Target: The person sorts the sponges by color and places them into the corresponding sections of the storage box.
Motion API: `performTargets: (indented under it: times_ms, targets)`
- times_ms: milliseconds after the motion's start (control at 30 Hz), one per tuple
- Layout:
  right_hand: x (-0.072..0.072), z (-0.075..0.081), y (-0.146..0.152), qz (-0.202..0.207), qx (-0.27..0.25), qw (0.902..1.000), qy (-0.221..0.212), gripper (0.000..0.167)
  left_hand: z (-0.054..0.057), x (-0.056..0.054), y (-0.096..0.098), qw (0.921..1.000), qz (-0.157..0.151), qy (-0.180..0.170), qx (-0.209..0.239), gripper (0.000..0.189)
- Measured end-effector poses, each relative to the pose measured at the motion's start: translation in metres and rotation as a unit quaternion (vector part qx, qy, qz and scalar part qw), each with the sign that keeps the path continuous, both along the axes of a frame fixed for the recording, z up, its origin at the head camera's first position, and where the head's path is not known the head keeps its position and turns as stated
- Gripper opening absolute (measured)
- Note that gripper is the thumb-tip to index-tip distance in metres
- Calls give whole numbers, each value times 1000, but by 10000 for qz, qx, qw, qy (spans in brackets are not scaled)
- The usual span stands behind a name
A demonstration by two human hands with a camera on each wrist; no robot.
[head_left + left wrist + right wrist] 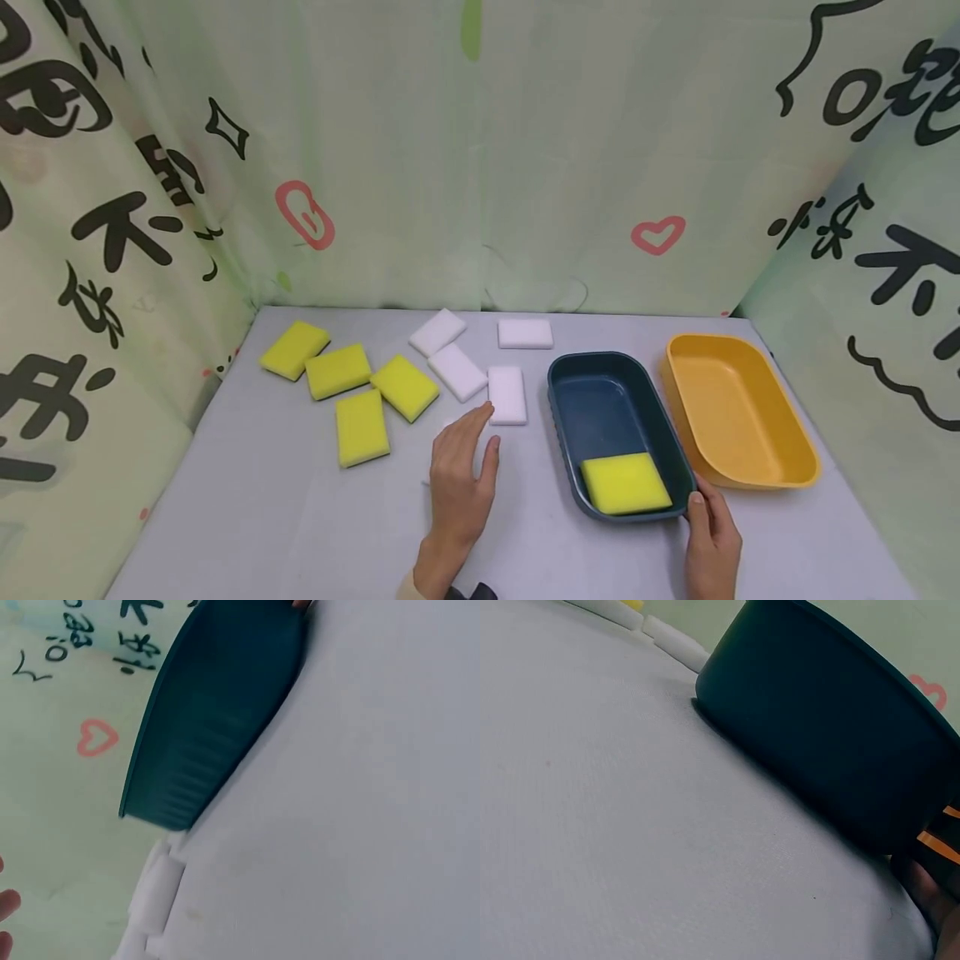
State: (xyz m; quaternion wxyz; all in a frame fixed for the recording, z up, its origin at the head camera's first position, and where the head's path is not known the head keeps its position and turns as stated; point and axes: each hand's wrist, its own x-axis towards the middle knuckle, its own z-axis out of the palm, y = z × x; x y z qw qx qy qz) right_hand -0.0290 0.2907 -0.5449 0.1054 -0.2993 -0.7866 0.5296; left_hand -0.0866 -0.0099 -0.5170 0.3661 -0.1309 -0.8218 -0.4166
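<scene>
My left hand is over the middle of the table, fingers extended and thumb apart, holding nothing. Its fingertips are right at the lower left edge of an upright white sponge. With the thumb at the rim and fingers against the outer wall, my right hand grips the near right corner of a dark blue tray. One yellow sponge lies flat inside the tray at its near end. In the left wrist view, the dark blue tray shows its ribbed side, and a few fingertips appear at the left edge.
Several yellow sponges lie on the left of the table. Other white sponges lie at the back middle. An orange-yellow tray stands right of the blue one. Printed curtains enclose the back and sides.
</scene>
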Motion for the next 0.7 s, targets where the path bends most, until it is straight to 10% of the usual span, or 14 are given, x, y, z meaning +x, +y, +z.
performTargets:
  times_ms: [700]
  targets:
    - [1, 0, -1, -41, 60, 10000, 44, 53, -21, -7, -63, 9775, 1881, -651, 694, 58]
